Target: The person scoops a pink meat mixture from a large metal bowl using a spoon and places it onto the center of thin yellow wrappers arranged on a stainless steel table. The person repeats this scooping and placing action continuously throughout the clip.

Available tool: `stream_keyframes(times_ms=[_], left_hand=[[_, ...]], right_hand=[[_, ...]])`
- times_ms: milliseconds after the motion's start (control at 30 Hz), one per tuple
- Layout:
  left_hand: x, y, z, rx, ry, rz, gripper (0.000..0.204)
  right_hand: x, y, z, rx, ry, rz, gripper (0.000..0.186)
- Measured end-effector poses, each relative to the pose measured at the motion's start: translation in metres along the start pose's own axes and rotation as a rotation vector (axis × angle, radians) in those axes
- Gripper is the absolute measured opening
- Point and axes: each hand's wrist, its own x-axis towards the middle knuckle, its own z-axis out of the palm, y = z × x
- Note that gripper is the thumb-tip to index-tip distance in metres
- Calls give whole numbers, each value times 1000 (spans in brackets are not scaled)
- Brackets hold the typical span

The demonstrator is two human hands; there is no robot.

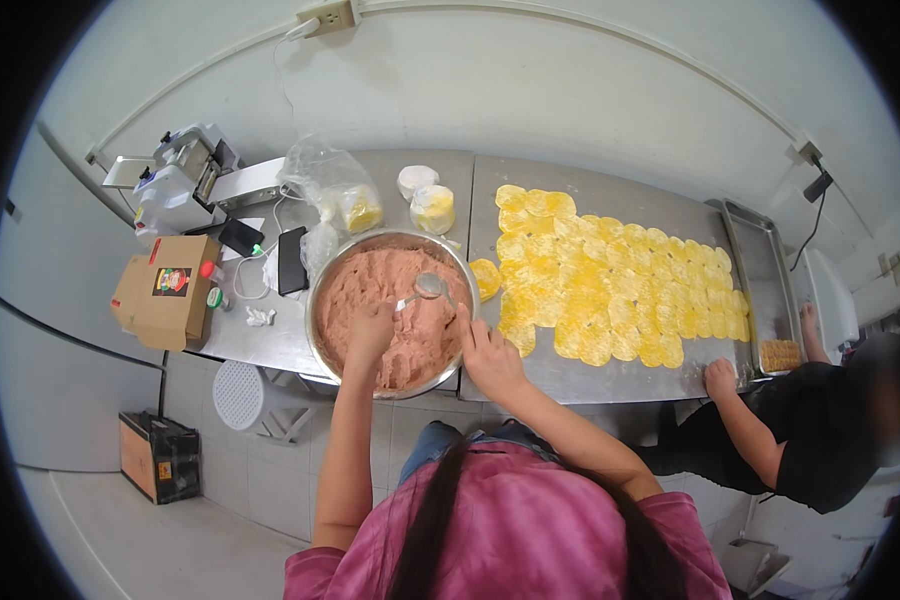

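Note:
A wide metal bowl [322,362] of pink minced filling [375,275] stands in front of me. Over the filling my left hand [372,328] is closed round the pale handle of a metal spoon [429,285]. My right hand [490,358] is at the bowl's right rim, its fingers closed on a thin metal handle whose far end meets the spoon's head; its kind is hard to make out. Just right of the bowl lies a yellow round wrapper [486,279]. Beyond it, many overlapping yellow wrappers [610,285] cover the metal table [590,385].
Behind the bowl are stacked rounds [432,208] and a plastic bag [325,175]. To the left are a phone [292,261], a cardboard box [173,285] and a slicer-like machine [192,175]. At the right, a co-worker's hand [720,378] rests near a metal tray [760,260] holding small browned pieces.

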Motion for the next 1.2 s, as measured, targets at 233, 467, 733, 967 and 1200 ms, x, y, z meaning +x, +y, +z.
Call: stream_keyframes(times_ms=[233, 467, 733, 967, 1200], left_hand=[[-12, -7, -17, -302, -110, -29, 30], [-18, -13, -33, -440, -58, 11, 30], [-26, -2, -9, 725, 181, 629, 13], [-20, 3, 24, 1006, 246, 703, 17], [0, -4, 24, 978, 336, 636, 22]], right_hand=[[-4, 1, 8, -31, -3, -63, 56], [10, 12, 23, 362, -242, 162, 44], [41, 18, 14, 698, -257, 324, 18], [38, -2, 4, 487, -421, 284, 26], [31, 10, -29, 371, -286, 322, 20]])
